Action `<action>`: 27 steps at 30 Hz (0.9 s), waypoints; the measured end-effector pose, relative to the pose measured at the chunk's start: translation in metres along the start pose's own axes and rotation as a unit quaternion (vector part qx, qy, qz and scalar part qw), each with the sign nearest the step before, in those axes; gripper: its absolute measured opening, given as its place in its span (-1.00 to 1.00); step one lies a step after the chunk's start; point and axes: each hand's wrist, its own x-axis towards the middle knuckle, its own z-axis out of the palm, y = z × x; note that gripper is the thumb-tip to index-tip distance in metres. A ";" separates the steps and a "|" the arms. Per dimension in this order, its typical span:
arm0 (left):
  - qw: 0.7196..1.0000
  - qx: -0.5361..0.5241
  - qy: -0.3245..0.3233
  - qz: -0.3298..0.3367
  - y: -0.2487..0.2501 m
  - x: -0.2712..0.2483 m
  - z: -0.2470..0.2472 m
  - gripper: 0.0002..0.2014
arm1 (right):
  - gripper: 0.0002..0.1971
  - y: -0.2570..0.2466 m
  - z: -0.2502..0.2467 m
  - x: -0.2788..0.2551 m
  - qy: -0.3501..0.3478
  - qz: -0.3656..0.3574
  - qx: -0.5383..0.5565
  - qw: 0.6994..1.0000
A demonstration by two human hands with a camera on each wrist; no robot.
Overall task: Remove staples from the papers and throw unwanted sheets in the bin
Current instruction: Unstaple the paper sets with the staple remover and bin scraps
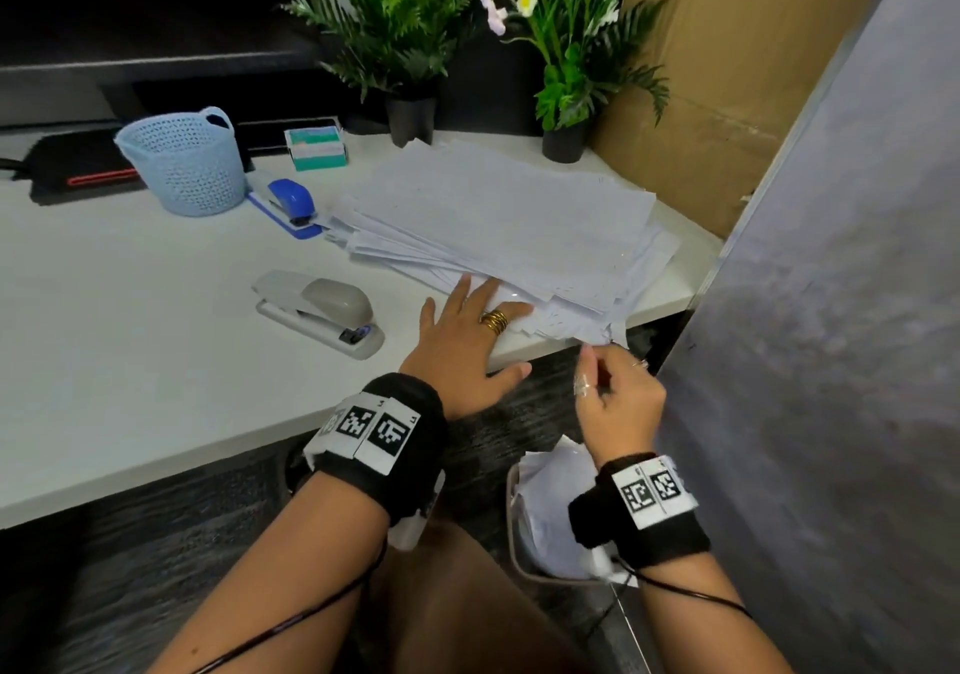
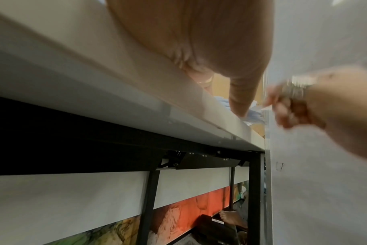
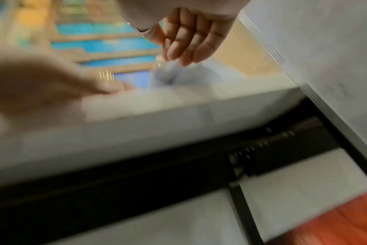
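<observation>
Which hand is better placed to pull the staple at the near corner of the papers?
Right hand: its fingers already pinch at the papers' overhanging corner. The left hand lies flat, pressing the stack down.

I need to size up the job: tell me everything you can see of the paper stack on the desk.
The paper stack is a thick, untidy pile of white sheets, fanned and skewed, lying flat on the white desk at its right end, its near corner overhanging the edge. The left hand rests flat on its near edge; the right hand works at that corner.

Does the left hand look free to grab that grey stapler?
Probably yes. The left hand lies flat on the papers, holding nothing, and the desk between it and the grey stapler is bare.
</observation>
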 end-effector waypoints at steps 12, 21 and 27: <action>1.000 0.016 -0.004 -0.006 0.000 -0.005 -0.005 -0.28 | -0.73 -0.021 -0.018 0.095 -0.297 -0.030 -0.152 0.942; 0.995 -0.097 0.028 -0.008 -0.001 -0.007 -0.009 -0.25 | -0.85 -0.049 -0.006 0.103 -0.079 -0.077 -0.086 0.990; 0.975 -0.197 0.103 0.004 -0.002 -0.011 -0.009 -0.47 | -0.86 -0.056 -0.006 0.108 -0.136 -0.007 -0.004 0.991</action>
